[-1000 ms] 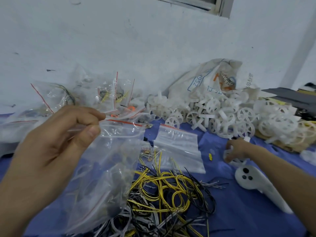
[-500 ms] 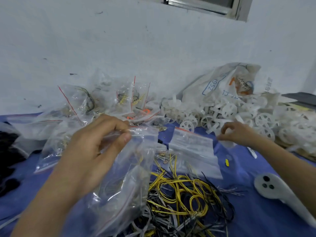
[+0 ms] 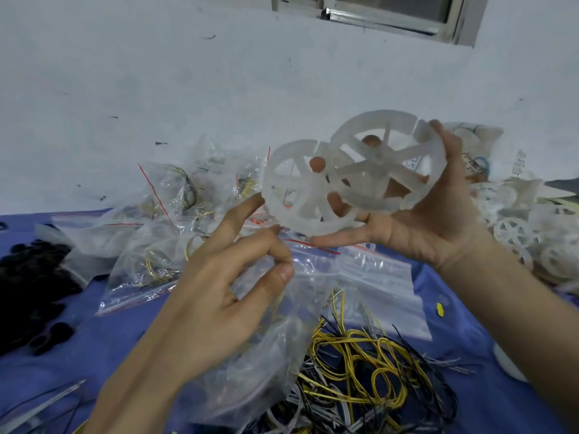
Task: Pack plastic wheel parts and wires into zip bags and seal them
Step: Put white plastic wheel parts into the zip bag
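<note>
R hand (image 3: 429, 220) holds two wheels (image 3: 388, 170) up; L hand (image 3: 219, 302) pinches zip bag (image 3: 266, 371).
Wheels overlap, fingers thru spokes (left rim just beside L index tip). Bag gripped at its top edge; wires (image 3: 360, 364) crowd near-centre, bare blue cloth (image 3: 125, 333) at left.

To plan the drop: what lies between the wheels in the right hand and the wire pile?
Head view: flat zip bags lie between the wheels and the wires, beside the bag the left hand pinches.

Bare left hand (image 3: 219, 305), right hand (image 3: 423, 223), forearms.
</note>
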Demonstrator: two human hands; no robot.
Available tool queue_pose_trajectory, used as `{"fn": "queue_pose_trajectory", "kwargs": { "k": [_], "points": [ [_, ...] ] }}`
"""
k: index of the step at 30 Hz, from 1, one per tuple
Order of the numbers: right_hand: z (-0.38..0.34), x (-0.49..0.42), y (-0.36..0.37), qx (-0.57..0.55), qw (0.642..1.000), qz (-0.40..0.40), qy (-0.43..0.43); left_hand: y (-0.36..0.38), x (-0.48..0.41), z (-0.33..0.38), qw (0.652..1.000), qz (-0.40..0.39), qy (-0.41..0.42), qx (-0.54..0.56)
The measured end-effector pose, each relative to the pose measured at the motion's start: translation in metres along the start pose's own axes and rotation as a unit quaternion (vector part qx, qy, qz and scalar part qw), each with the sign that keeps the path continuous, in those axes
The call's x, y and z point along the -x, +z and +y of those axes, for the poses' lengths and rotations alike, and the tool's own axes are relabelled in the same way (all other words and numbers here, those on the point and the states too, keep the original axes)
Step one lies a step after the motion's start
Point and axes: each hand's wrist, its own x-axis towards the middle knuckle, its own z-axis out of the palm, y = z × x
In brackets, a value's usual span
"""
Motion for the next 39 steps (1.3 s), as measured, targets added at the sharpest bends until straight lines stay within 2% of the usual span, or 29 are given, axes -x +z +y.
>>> {"fn": "queue_pose_trajectory", "kwargs": {
  "k": [3, 7, 10, 14, 18, 23, 26, 30, 36, 39],
  "points": [
    [0.006, -0.001, -0.004, -0.008, 1.000, 0.002, 0.005, -0.003, -0.001, 0.005, 1.000, 0.005, 0.013, -0.004],
    [0.010, 0.004, -0.016, -0.027, 0.998, 0.050, 0.013, -0.004, 0.000, 0.010, 0.999, 0.022, 0.042, 0.005],
    [0.010, 0.004, -0.022, -0.006, 0.998, 0.023, 0.053, -0.005, 0.001, 0.013, 0.999, 0.024, 0.046, 0.013],
    [0.008, 0.007, -0.026, -0.035, 0.996, 0.006, 0.076, -0.004, 0.001, 0.016, 0.998, 0.020, 0.055, 0.014],
    [0.003, 0.007, -0.023, -0.010, 0.996, 0.043, 0.082, -0.003, 0.001, 0.016, 0.998, 0.017, 0.049, 0.020],
    [-0.010, 0.003, -0.017, 0.062, 0.987, 0.025, 0.146, -0.004, 0.001, 0.015, 0.999, 0.011, 0.043, 0.032],
    [-0.019, 0.001, -0.016, 0.061, 0.980, -0.004, 0.190, -0.005, 0.001, 0.015, 0.998, 0.010, 0.034, 0.056],
    [-0.022, 0.001, -0.012, 0.094, 0.969, 0.023, 0.225, -0.008, 0.001, 0.019, 0.998, 0.011, 0.042, 0.050],
    [-0.024, 0.002, -0.004, 0.071, 0.975, -0.006, 0.211, -0.011, 0.001, 0.021, 0.998, 0.010, 0.053, 0.038],
    [-0.023, 0.002, -0.001, -0.004, 0.986, -0.060, 0.154, -0.012, 0.001, 0.020, 0.997, 0.013, 0.066, 0.038]
  ]
}}
